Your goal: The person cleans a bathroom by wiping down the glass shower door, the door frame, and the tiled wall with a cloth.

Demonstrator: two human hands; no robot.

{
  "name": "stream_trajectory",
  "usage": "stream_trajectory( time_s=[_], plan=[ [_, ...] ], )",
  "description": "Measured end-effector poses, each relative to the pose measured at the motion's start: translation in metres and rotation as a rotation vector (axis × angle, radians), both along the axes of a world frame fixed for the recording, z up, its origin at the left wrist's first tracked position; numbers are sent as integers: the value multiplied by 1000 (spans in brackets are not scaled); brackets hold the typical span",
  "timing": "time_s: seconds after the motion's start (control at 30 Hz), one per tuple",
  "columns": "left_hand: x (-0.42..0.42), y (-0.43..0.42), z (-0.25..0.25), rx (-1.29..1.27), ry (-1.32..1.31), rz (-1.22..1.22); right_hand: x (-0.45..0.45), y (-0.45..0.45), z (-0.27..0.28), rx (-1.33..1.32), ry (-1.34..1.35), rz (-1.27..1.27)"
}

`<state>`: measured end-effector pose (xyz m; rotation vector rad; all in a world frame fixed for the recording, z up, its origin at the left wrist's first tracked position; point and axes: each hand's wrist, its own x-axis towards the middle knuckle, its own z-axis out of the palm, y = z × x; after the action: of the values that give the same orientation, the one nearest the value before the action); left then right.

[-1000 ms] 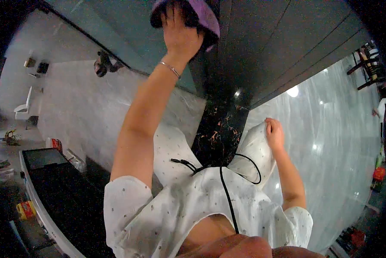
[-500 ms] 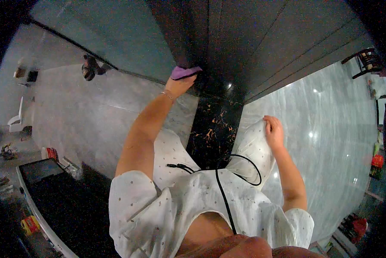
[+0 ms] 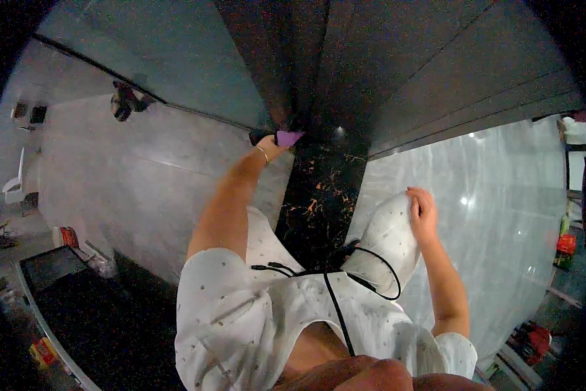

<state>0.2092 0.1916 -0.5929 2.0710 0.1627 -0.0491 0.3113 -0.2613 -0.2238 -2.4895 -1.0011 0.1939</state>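
My left hand point(image 3: 275, 147) is closed on a purple cloth point(image 3: 289, 138) with a dark part beside it. It is low down, near the bottom of the dark panelled door or frame point(image 3: 345, 78), where it meets the black threshold strip point(image 3: 320, 189) with gold-brown veins. The fingers are partly hidden by the cloth. My right hand point(image 3: 423, 212) lies on my right knee point(image 3: 387, 231), fingers relaxed and holding nothing.
Grey tiled floor point(image 3: 156, 150) spreads to the left and shiny pale floor point(image 3: 495, 195) to the right. A black cable point(image 3: 335, 306) hangs from my neck across my lap. A large black-surfaced object with a pale edge point(image 3: 110, 326) stands at lower left.
My left hand has moved down and slightly right with the purple cloth, closer to the threshold strip. My right hand stays on the knee, and the view has shifted slightly.
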Motion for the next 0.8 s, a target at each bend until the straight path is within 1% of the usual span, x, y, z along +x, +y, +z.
stream_trajectory(
  time_s=[0.07, 0.1, 0.2, 0.3, 0.37, 0.5, 0.53, 0.57, 0.6, 0.63, 0.7, 0.73, 0.77, 0.8],
  plan=[
    [3, -11, 4, 689, -216, -156, -1, 1, -3, 14, 21, -41],
    [3, -24, 5, 756, -147, -139, -5, -6, -2, 6, 18, -31],
    [16, -43, -11, 694, 69, -82, -9, -10, 4, -8, 18, -68],
    [21, -42, -21, 626, 183, -36, -7, -9, 0, 4, 46, -94],
    [17, -31, -26, 585, 205, -27, -8, -7, 2, 84, -2, -67],
    [-4, 28, -44, 491, 133, -37, -8, -2, 7, 56, 17, -35],
    [-11, 43, 4, 491, 186, -58, -9, 0, 6, 69, 44, -57],
    [-11, 46, 83, 507, 261, -122, -12, 10, 59, 52, 88, -122],
    [-17, 46, 138, 533, 317, -147, -13, 14, 60, 54, 91, -114],
    [-20, 49, 183, 559, 344, -173, -15, 18, 62, 53, 83, -133],
    [-24, 51, 234, 669, 165, -238, -17, 25, 63, 43, 83, -148],
    [-27, 54, 235, 791, -121, -268, -16, 27, 61, 22, 82, -143],
    [-27, 58, 231, 786, -118, -263, -14, 29, 60, 3, 80, -139],
    [-23, 59, 227, 791, -266, -252, -15, 31, 60, -6, 80, -144]
  ],
)
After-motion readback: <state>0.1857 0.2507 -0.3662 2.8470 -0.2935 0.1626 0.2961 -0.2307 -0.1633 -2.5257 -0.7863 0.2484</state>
